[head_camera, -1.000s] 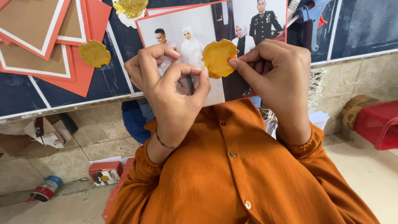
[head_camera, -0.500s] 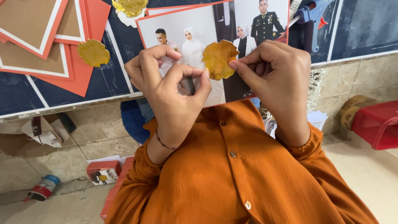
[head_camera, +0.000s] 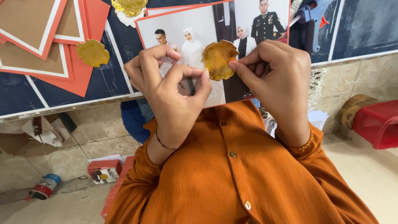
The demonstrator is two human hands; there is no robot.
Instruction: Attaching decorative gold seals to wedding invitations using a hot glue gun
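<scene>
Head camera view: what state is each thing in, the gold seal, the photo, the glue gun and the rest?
Gold seal: pinched in the right hand, over the photo.
Left hand: fingers curled, thumb tip at the seal's edge, holding nothing.
Photo print: lying flat, lower part hidden by both hands.
Second gold seal: lying loose on red card.
Glue gun: lying on its side, unheld.
Red basket: on the floor; contents not visible.

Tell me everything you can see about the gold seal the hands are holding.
The gold seal is a thin, roundish disc with a wavy, irregular edge, like a wax seal. Its surface is glossy amber gold and faintly embossed; the pattern is too small to read. It is held upright facing the camera, over a printed photograph on the dark board. The right hand pinches its right edge between thumb and fingers. The left hand has its thumb tip at the lower left edge.
</scene>
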